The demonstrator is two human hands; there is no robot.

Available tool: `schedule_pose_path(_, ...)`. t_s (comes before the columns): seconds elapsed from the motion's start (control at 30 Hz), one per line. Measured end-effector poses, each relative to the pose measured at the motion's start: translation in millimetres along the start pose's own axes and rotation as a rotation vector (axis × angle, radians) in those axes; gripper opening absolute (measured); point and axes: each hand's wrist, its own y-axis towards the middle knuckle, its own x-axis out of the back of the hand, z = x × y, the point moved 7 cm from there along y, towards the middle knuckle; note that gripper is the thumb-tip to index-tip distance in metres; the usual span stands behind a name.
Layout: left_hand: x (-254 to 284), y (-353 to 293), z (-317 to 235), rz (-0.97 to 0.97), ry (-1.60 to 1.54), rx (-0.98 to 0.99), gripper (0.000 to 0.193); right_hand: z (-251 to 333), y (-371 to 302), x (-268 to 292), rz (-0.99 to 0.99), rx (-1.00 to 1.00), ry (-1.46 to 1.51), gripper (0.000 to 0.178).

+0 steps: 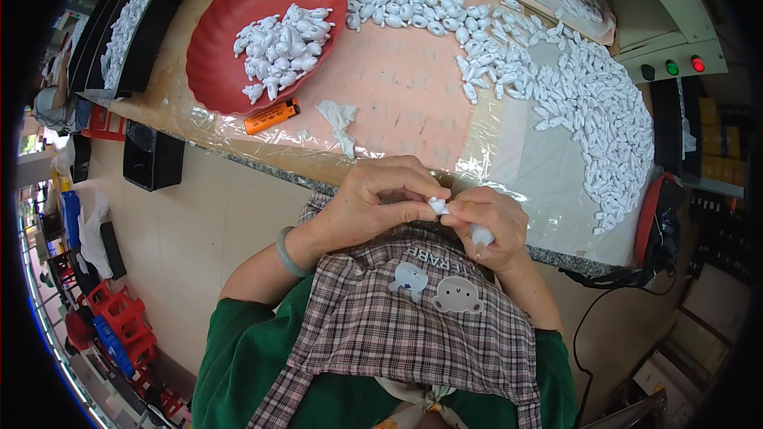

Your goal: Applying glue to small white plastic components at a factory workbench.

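Close above my lap, at the table's near edge, both hands meet over a small white plastic piece (437, 205). My left hand (377, 195) is closed, pinching that piece between thumb and fingertips. My right hand (494, 222) pinches at the other side of it, where a second small white part may be; the fingertips cover it. Inside my right hand's curled fingers sits a white, rounded bottle-like thing (481, 234), partly hidden. Beyond the hands, a red scalloped bowl (214, 40) holds a heap of small white figures (286, 48).
Rounded white pieces (413, 0) lie at the back of the table, and many slim white pieces (592, 111) spread along its right side. An orange lighter-like thing (273, 116) and a crumpled tissue (340, 123) lie nearer. A machine with buttons (675, 63) stands far right.
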Motion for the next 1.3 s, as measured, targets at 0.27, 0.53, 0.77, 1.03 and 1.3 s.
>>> schedule_pose_path(0.27, 5.5, 1.6, -4.8, 0.010, -0.012, -0.075, 0.025, -3.6, 3.6, -2.5, -0.039, -0.043, 0.015, 0.029)
schedule_pose_path(0.53, 20.4, 3.0, -10.0, -0.087, -0.110, -0.134, 0.023, -17.0, -4.9, -2.0, -0.068, -0.185, 0.108, 0.033)
schedule_pose_path(0.77, 45.7, 1.6, -13.6, -0.166, -0.260, -0.168, 0.024, -21.9, -11.7, 2.2, -0.074, -0.216, 0.053, 0.028)
schedule_pose_path(1.03, 37.4, 0.4, -26.7, -0.197, -0.082, -0.228, 0.024, -25.7, -10.7, -2.7, -0.055, -0.230, 0.027, 0.022)
schedule_pose_path(1.3, 41.3, 0.0, -27.6, -0.202, -0.004, -0.242, 0.025, -30.0, -12.1, -9.0, -0.033, -0.234, 0.006, 0.028)
